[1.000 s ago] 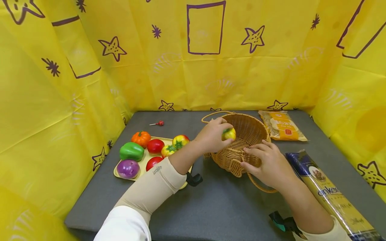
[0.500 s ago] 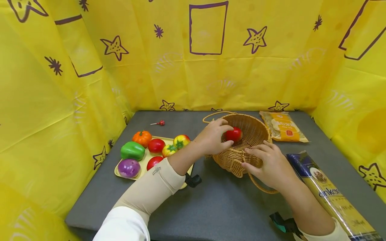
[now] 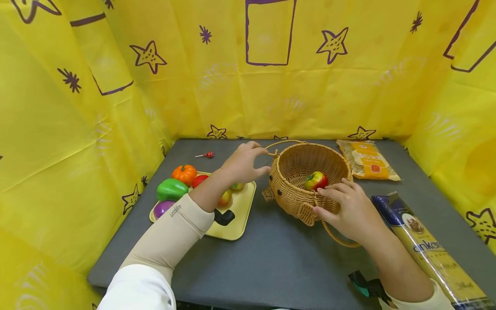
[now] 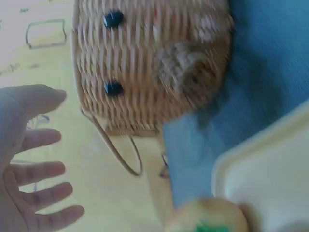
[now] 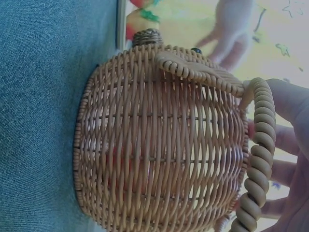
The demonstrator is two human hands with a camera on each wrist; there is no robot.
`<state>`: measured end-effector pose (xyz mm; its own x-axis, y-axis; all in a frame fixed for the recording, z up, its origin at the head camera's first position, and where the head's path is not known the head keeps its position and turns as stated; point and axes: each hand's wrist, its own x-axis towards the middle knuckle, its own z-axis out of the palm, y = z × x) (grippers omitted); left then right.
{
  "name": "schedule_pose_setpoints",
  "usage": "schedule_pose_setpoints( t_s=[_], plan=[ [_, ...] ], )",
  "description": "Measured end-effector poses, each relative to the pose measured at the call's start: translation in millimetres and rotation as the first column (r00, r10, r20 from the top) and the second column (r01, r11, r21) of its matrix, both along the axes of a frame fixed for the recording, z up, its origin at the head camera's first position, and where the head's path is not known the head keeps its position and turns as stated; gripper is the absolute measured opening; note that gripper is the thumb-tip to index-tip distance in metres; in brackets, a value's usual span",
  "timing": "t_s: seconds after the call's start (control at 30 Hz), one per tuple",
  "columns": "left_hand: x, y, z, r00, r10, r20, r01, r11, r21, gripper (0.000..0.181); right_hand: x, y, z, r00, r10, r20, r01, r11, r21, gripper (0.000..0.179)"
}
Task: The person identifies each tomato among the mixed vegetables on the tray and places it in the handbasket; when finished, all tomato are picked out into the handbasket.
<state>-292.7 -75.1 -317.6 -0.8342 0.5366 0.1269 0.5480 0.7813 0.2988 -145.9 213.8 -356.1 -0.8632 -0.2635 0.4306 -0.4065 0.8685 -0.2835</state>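
Observation:
A wicker basket (image 3: 288,200) with a snout and black bead eyes stands on the dark table. Inside it lies a red-and-yellow toy fruit (image 3: 315,181) with a bit of green. My right hand (image 3: 345,209) grips the near right rim, thumb outside and fingers over the edge; the twisted handle (image 5: 260,140) crosses in front of it in the right wrist view. Left of the basket, my left hand (image 3: 245,162) holds nothing. Its fingers (image 4: 43,174) are spread apart, clear of the basket, in the left wrist view.
A cream tray (image 3: 242,215), left of the basket, bears an orange pumpkin (image 3: 184,175), a green pepper (image 3: 172,189) and other toy produce, partly hidden by my left arm. A lollipop (image 3: 209,154) lies behind. Bags (image 3: 370,161) and a long pasta pack (image 3: 422,245) lie right.
The toy fruit has left my left hand and now lies on the basket's floor. My left hand has moved out leftward towards the tray. The right hand has stayed at the rim.

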Motion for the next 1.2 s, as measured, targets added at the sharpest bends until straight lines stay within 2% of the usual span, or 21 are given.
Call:
schedule_pose_setpoints(
  t_s=[0.1,0.2,0.33,0.57,0.8,1.07,1.2],
  plan=[
    [-6.2,-11.2,-6.9,0.997,0.068,0.04,-0.065,0.996,-0.066,0.056,0.0,0,0.3,1.0,-0.003,0.0,0.003,1.0,0.001,0.046],
    [-9.4,-20.7,-15.8,0.985,0.15,0.085,-0.136,0.979,-0.149,0.058,0.0,0,0.3,1.0,-0.002,0.005,0.002,1.0,0.001,0.046],
    [-9.2,-29.7,-25.0,0.974,0.205,0.101,-0.177,0.957,-0.228,0.058,-0.1,0,-0.1,1.0,0.006,-0.006,-0.006,1.0,0.002,0.046],
    [-10.8,-36.9,-36.2,0.98,0.177,0.091,-0.143,0.945,-0.294,0.045,-1.2,1,-0.8,1.0,0.0,-0.012,0.0,1.0,0.003,0.043],
    [-14.9,-40.3,-42.8,0.981,0.145,0.129,-0.105,0.957,-0.272,0.049,-0.4,0,-2.4,1.0,-0.007,-0.01,0.006,1.0,-0.008,0.044],
    [-26.2,-40.3,-50.3,0.991,0.097,0.095,-0.068,0.961,-0.267,0.048,-0.8,0,-3.4,0.998,0.01,-0.064,-0.011,1.0,-0.013,0.044],
    [-30.2,-40.6,-54.0,0.993,0.088,0.084,-0.062,0.961,-0.269,0.047,-1.4,0,-4.1,0.998,0.011,-0.055,-0.012,1.0,-0.017,0.044]
  ],
)
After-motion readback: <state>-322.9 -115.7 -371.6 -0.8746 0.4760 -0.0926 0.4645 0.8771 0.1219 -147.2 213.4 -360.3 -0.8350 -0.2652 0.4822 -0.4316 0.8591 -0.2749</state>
